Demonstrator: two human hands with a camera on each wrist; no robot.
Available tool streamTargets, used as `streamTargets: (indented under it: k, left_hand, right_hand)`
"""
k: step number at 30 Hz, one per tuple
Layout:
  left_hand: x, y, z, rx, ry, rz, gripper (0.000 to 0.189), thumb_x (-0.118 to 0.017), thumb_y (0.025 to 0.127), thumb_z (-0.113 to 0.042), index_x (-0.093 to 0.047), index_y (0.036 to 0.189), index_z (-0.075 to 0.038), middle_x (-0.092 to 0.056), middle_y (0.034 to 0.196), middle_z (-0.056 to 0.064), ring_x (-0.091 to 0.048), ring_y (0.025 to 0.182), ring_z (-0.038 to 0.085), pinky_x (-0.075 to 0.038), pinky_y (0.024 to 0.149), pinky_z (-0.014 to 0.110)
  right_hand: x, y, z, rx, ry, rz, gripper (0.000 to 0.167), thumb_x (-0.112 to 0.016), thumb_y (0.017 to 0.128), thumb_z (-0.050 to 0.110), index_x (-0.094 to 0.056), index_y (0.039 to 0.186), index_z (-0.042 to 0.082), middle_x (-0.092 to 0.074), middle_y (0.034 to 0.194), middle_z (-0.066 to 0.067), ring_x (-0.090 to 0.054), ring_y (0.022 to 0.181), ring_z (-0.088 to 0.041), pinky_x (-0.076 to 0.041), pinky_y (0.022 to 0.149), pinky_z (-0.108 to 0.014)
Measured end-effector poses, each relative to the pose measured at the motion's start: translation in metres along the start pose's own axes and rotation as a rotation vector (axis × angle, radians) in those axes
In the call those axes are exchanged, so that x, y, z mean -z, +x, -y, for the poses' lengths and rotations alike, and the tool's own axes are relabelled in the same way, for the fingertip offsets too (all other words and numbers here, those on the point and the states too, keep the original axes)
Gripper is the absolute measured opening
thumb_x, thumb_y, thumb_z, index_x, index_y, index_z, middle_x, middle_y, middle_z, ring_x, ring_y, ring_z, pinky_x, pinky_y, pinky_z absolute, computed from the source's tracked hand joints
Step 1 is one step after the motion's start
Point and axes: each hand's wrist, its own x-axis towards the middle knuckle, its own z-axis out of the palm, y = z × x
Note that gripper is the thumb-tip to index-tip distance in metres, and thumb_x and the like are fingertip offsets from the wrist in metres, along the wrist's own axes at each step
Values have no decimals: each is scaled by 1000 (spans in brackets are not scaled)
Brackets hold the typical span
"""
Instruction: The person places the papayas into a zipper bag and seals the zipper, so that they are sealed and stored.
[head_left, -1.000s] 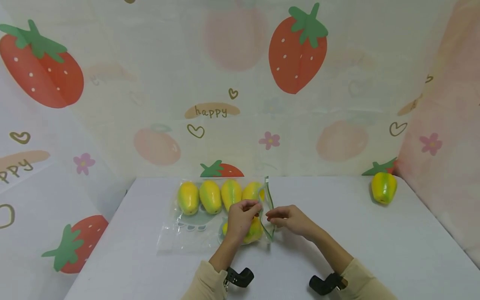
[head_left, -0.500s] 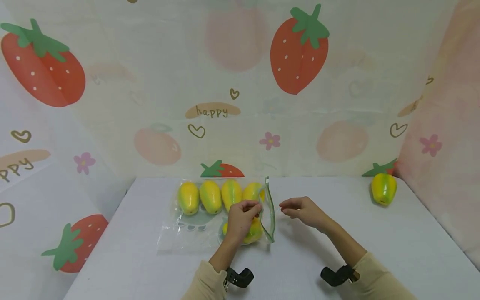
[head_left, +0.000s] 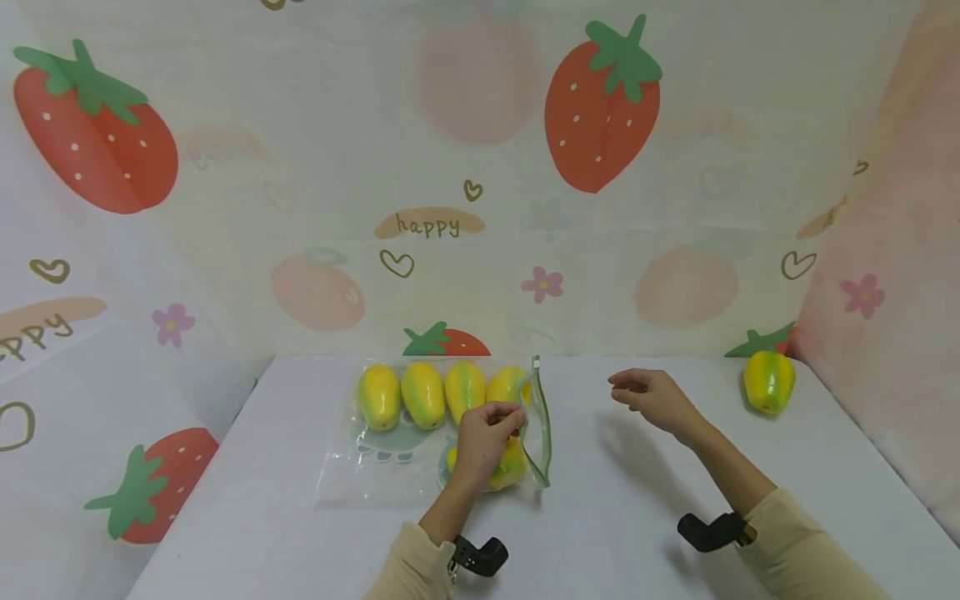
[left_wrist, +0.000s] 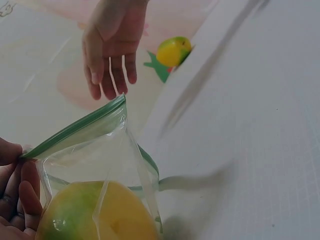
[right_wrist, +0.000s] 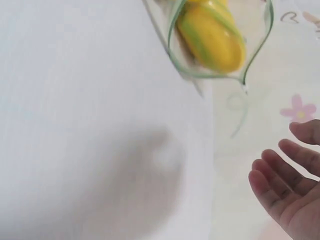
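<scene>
A clear zip bag (head_left: 345,475) with a green seal lies on the table, its mouth gaping to the right. Several yellow-green mangoes (head_left: 423,395) are inside it, one partly covered by my left hand (head_left: 483,442). That hand pinches the upper edge of the bag's mouth between thumb and fingers; the left wrist view shows the green seal (left_wrist: 75,127) at the fingertips. My right hand (head_left: 660,402) hangs over the table right of the bag, fingers loosely bent and holding nothing. A single mango (head_left: 769,382) stands outside the bag at the far right corner.
The white table (head_left: 600,533) ends at a printed cloth backdrop (head_left: 480,167) along its back. Another cloth panel rises on each side. A black wrist camera (head_left: 480,556) sits on each wrist.
My right hand has drawn away from the bag's mouth, moving right and toward the back, nearer the lone mango. The left hand keeps its grip on the bag in the same place.
</scene>
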Motion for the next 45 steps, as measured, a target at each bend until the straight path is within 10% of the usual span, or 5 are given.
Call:
streamTargets:
  k: [45]
  left_hand:
    - [2, 0, 2, -32, -13, 9, 23, -69, 89, -19, -72, 100, 1, -69, 83, 3, -60, 71, 8, -50, 69, 21]
  right_hand:
    - [116, 0, -70, -247, -270, -498, 56, -49, 99, 33, -49, 129, -14, -53, 120, -36, -52, 105, -48, -44, 82, -52]
